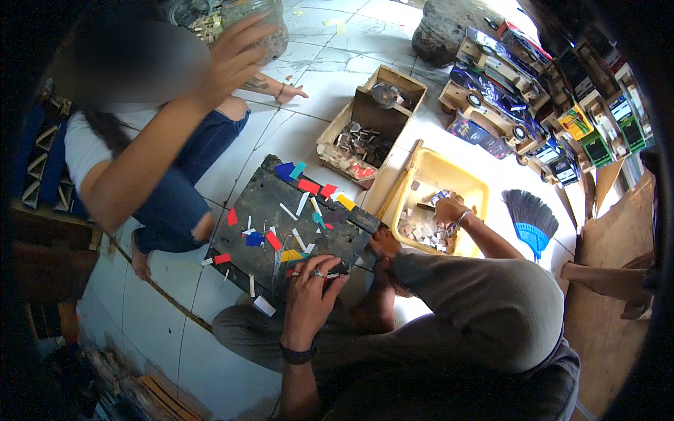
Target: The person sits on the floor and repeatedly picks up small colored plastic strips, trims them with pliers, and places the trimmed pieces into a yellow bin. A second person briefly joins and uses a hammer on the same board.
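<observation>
My left hand (312,289), with rings and a dark wristband, rests at the near edge of a dark board (246,200). Its fingers are curled, with a small white strip (333,276) between thumb and forefinger. Red, blue, yellow and white cut pieces lie scattered over the board, among them a red piece (308,186) and a blue piece (254,239). To the right, my right hand (449,210) reaches into a yellow tub (479,184) of small pale and brown pieces. Its fingers close round a dark stick-shaped tool (425,207), whose kind I cannot make out.
Opposite on the left sits another person (165,158), one arm raised. Beyond the board stands a wooden box (337,156) of small scraps. A blue-and-black broom head (531,223) lies right of the tub. Several wooden toy trucks (484,91) are stacked at far right.
</observation>
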The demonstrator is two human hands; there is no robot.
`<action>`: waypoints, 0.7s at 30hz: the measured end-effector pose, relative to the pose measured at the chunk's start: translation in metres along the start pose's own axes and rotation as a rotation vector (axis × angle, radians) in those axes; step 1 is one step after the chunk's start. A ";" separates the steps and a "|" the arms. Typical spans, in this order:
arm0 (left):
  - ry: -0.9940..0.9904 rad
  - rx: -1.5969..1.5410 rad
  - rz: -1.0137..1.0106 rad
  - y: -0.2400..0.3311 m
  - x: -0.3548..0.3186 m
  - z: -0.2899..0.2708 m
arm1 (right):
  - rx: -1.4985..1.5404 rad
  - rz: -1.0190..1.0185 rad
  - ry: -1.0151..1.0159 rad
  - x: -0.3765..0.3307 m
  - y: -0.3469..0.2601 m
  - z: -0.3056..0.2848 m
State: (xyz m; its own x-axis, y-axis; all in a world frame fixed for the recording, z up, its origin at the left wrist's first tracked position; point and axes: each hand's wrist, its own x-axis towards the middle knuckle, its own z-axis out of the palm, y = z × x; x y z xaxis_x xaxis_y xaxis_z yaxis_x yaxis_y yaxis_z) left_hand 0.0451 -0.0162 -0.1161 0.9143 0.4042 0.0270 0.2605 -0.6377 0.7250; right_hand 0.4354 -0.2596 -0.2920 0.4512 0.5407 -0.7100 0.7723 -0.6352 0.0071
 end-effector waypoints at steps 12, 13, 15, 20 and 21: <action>-0.030 -0.001 -0.021 0.002 0.001 0.000 | -0.047 -0.046 -0.308 -0.024 -0.052 -0.047; -0.031 0.003 -0.020 0.002 0.000 0.000 | -0.050 -0.108 -0.302 -0.021 -0.053 -0.042; -0.028 0.015 -0.019 0.003 0.000 -0.001 | -0.199 -0.227 -0.190 -0.012 -0.056 -0.028; -0.031 0.032 -0.008 0.002 0.001 0.000 | -0.130 -0.134 -0.164 0.011 -0.066 -0.007; -0.030 0.035 -0.004 0.002 0.001 0.000 | -0.125 -0.109 -0.173 0.012 -0.068 -0.006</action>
State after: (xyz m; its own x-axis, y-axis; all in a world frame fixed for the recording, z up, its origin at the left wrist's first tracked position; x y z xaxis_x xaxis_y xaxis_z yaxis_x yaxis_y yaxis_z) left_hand 0.0468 -0.0169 -0.1143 0.9220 0.3871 0.0031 0.2742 -0.6586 0.7007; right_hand 0.3911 -0.2067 -0.2966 0.2871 0.4930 -0.8213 0.8663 -0.4995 0.0030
